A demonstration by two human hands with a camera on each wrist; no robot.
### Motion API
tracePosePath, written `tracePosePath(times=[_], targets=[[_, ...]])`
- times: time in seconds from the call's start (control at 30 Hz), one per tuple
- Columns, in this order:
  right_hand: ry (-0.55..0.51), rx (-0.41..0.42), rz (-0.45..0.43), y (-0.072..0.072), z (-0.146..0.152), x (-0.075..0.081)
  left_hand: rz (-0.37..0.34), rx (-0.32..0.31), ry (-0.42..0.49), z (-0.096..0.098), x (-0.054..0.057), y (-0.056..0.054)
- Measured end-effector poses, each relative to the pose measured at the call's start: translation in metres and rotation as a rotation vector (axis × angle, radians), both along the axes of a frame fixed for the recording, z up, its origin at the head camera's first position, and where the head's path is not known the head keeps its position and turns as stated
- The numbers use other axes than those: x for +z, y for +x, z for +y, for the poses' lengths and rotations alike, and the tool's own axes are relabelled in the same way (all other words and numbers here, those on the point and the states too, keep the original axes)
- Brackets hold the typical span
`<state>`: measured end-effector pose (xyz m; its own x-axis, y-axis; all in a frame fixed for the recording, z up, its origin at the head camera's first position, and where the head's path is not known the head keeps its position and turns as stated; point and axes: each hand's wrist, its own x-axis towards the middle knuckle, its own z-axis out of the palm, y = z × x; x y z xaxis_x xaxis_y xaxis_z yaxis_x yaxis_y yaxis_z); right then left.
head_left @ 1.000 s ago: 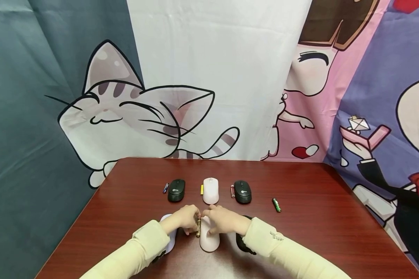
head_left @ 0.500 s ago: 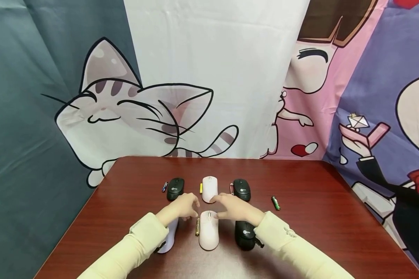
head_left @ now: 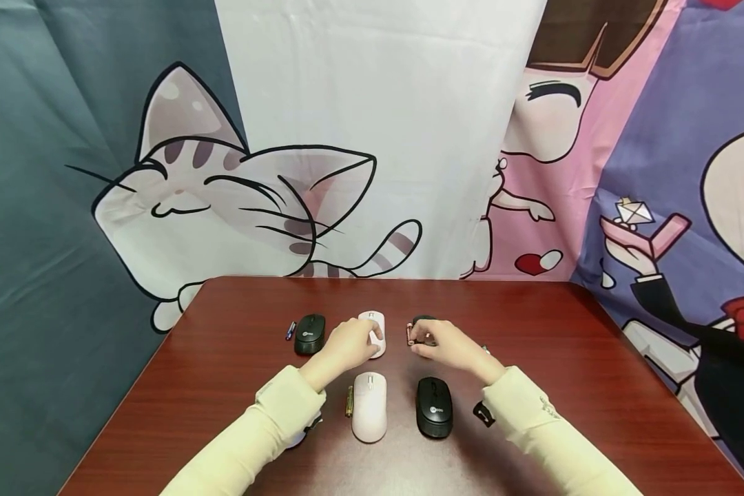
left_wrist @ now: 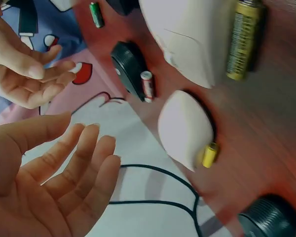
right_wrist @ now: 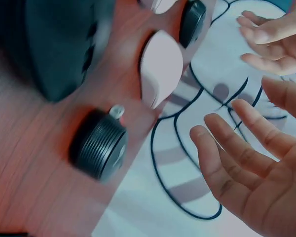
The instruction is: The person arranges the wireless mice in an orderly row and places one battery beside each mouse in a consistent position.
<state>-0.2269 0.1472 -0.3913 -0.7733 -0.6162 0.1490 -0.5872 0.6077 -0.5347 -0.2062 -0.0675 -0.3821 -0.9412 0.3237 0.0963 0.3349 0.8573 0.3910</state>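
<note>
In the head view my left hand hovers over the far white mouse, overlapping part of it. My right hand is at the far right black mouse and largely covers it; a red battery shows beside its fingertips. Both hands hold nothing, with fingers loosely bent, as the wrist views show. A yellow battery lies against the far white mouse. Nearer to me, a gold battery lies along the left side of the near white mouse.
A near black mouse sits right of the near white one. At far left is another black mouse with a blue battery. My left sleeve mostly hides a lavender mouse. A green battery lies farther right.
Both hands have left the near white mouse and gold battery, moving forward and upward. The left shifted right over the far white mouse, the right moved right to the far black one.
</note>
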Motion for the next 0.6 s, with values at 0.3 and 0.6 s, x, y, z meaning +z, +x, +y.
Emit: tracePosePath(times=[0.3,0.6], targets=[[-0.008,-0.115,-0.006,-0.016,0.028,0.001,0.079,-0.037,0.014,0.036,0.009,-0.016],[-0.04,-0.213,0.02,-0.023,0.05,0.0,0.041,-0.073,0.13,0.072,-0.004,-0.02]])
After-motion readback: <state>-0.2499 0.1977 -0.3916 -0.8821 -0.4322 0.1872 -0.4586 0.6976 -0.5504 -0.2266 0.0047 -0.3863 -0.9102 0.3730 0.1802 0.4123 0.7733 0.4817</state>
